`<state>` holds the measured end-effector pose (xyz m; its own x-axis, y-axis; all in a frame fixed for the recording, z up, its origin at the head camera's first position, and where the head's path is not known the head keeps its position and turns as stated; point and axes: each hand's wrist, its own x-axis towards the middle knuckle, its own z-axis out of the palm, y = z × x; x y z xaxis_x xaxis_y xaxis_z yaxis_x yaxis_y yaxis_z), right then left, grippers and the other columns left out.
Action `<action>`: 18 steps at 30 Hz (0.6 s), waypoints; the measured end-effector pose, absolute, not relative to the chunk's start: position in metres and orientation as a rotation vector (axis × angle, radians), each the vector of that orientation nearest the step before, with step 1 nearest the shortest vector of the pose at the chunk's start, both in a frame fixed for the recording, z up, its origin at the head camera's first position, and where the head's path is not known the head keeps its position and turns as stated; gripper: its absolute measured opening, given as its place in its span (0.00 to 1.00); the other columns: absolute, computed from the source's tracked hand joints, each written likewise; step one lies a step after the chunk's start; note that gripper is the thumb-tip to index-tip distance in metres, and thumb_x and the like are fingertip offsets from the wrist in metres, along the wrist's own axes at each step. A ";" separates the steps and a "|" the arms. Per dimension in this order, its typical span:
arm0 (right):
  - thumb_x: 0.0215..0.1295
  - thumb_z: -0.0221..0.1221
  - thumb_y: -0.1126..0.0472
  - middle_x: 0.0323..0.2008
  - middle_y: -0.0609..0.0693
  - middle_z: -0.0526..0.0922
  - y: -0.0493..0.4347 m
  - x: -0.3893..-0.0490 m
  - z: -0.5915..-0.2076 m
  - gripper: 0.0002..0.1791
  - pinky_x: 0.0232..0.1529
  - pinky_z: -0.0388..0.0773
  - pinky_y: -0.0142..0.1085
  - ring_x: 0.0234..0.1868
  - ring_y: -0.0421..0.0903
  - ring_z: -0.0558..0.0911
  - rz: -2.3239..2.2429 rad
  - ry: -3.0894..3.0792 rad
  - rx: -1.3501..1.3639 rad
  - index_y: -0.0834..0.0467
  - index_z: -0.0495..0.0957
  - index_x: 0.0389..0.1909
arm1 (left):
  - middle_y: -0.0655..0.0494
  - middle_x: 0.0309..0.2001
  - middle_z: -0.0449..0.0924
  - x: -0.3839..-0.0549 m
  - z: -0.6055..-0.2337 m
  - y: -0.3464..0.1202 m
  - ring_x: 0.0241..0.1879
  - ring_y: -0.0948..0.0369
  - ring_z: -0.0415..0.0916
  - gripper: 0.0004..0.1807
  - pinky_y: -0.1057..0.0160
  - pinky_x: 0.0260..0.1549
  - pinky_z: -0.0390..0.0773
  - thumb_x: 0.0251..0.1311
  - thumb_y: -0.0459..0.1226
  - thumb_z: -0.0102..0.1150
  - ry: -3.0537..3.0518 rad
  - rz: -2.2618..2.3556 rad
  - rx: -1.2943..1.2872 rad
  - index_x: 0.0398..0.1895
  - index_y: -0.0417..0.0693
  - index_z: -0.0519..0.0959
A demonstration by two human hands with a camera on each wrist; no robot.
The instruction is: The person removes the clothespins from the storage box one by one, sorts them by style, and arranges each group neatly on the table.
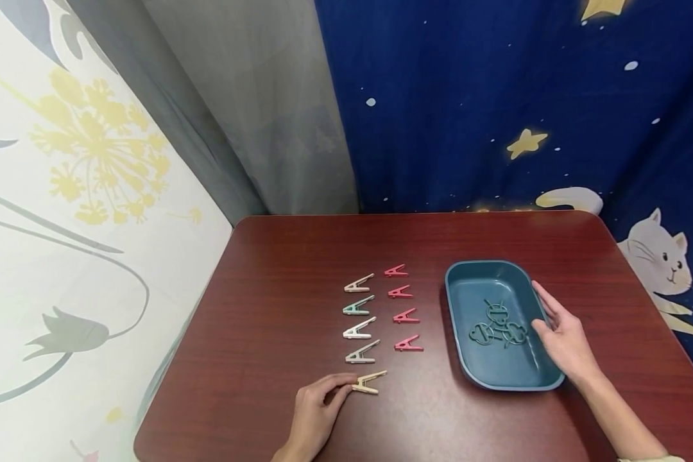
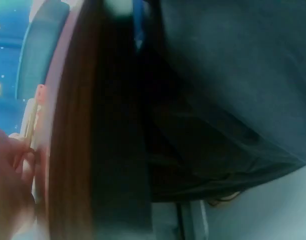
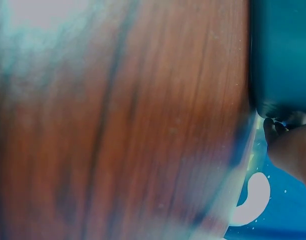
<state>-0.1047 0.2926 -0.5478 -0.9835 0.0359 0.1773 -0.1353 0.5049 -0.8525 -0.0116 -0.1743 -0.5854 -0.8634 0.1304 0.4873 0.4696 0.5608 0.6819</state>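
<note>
In the head view my left hand (image 1: 317,410) pinches a pale yellow clothespin (image 1: 368,383) by one end at the table's near side. The left wrist view shows that hand (image 2: 13,175) at its left edge, with the clothespin (image 2: 30,120) between fingers and thumb. My right hand (image 1: 568,343) grips the right side of a blue-green tray (image 1: 459,350), its thumb over the rim. Dark green looped outlines (image 1: 498,330) lie in the tray, their kind unclear. In the right wrist view, part of the right hand (image 3: 293,150) shows beside the tray (image 3: 288,60).
Left of the tray lie two columns of clothespins: a white one (image 1: 359,328), a green one (image 1: 359,306), a grey one (image 1: 362,352) and a beige one (image 1: 359,283), beside several pink ones (image 1: 405,316). The dark red table (image 1: 265,308) meets a curtain (image 1: 439,128) behind.
</note>
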 end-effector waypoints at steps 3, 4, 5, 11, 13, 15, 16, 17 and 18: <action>0.77 0.52 0.73 0.75 0.71 0.65 0.293 -0.105 -0.548 0.39 0.49 0.68 0.12 0.60 0.19 0.68 1.476 -2.580 0.083 0.54 0.56 0.85 | 0.70 0.44 0.90 -0.010 -0.588 -0.177 0.42 0.69 0.86 0.17 0.75 0.41 0.80 0.55 0.27 0.78 -2.418 -1.136 -0.505 0.44 0.57 0.91; 0.76 0.52 0.73 0.75 0.71 0.65 0.293 -0.105 -0.548 0.39 0.49 0.68 0.12 0.60 0.19 0.68 1.474 -2.582 0.082 0.54 0.56 0.85 | 0.70 0.44 0.90 -0.010 -0.589 -0.177 0.42 0.69 0.86 0.17 0.76 0.40 0.80 0.55 0.28 0.79 -2.417 -1.123 -0.509 0.44 0.57 0.91; 0.76 0.52 0.73 0.75 0.71 0.65 0.293 -0.105 -0.548 0.39 0.48 0.68 0.12 0.61 0.19 0.67 1.472 -2.583 0.080 0.54 0.56 0.85 | 0.69 0.44 0.90 -0.010 -0.590 -0.177 0.41 0.69 0.85 0.17 0.76 0.39 0.80 0.54 0.28 0.79 -2.412 -1.109 -0.518 0.44 0.57 0.91; 0.76 0.52 0.74 0.75 0.70 0.65 0.294 -0.104 -0.549 0.39 0.47 0.69 0.13 0.62 0.21 0.68 1.465 -2.585 0.073 0.54 0.55 0.85 | 0.64 0.43 0.90 -0.013 -0.592 -0.178 0.37 0.68 0.83 0.17 0.75 0.37 0.80 0.54 0.27 0.79 -2.369 -1.151 -0.580 0.45 0.54 0.90; 0.76 0.52 0.73 0.75 0.70 0.65 0.294 -0.104 -0.549 0.39 0.47 0.69 0.13 0.63 0.22 0.68 1.462 -2.587 0.070 0.53 0.55 0.85 | 0.61 0.43 0.90 -0.015 -0.590 -0.179 0.36 0.66 0.83 0.17 0.74 0.36 0.80 0.55 0.27 0.78 -2.349 -1.198 -0.612 0.46 0.52 0.90; 0.76 0.52 0.73 0.76 0.70 0.65 0.294 -0.104 -0.549 0.39 0.48 0.69 0.13 0.63 0.23 0.68 1.463 -2.589 0.072 0.53 0.55 0.85 | 0.59 0.43 0.90 -0.019 -0.586 -0.181 0.35 0.66 0.83 0.16 0.72 0.35 0.81 0.57 0.26 0.77 -2.338 -1.254 -0.634 0.46 0.50 0.89; 0.76 0.52 0.74 0.76 0.70 0.65 0.294 -0.104 -0.549 0.39 0.48 0.69 0.13 0.63 0.24 0.69 1.462 -2.590 0.073 0.53 0.55 0.85 | 0.58 0.42 0.90 -0.021 -0.583 -0.182 0.34 0.66 0.83 0.16 0.71 0.33 0.81 0.57 0.25 0.77 -2.332 -1.278 -0.644 0.46 0.49 0.89; 0.76 0.52 0.74 0.75 0.70 0.65 0.293 -0.104 -0.549 0.39 0.48 0.69 0.12 0.63 0.24 0.69 1.462 -2.591 0.074 0.54 0.55 0.85 | 0.58 0.41 0.90 -0.025 -0.579 -0.183 0.33 0.66 0.83 0.15 0.70 0.31 0.82 0.58 0.25 0.76 -2.329 -1.297 -0.650 0.46 0.48 0.89; 0.76 0.52 0.74 0.75 0.70 0.65 0.293 -0.105 -0.549 0.39 0.49 0.68 0.12 0.64 0.24 0.69 1.461 -2.591 0.074 0.54 0.56 0.85 | 0.58 0.40 0.89 -0.029 -0.574 -0.184 0.33 0.67 0.83 0.15 0.68 0.30 0.82 0.58 0.25 0.76 -2.329 -1.311 -0.652 0.46 0.48 0.89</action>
<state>-0.1045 0.2935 -0.5487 -0.9850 0.0384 0.1682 -0.1240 0.5200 -0.8451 -0.0289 -0.1836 -0.5737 -0.8164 0.2047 0.5401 0.5679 0.4547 0.6861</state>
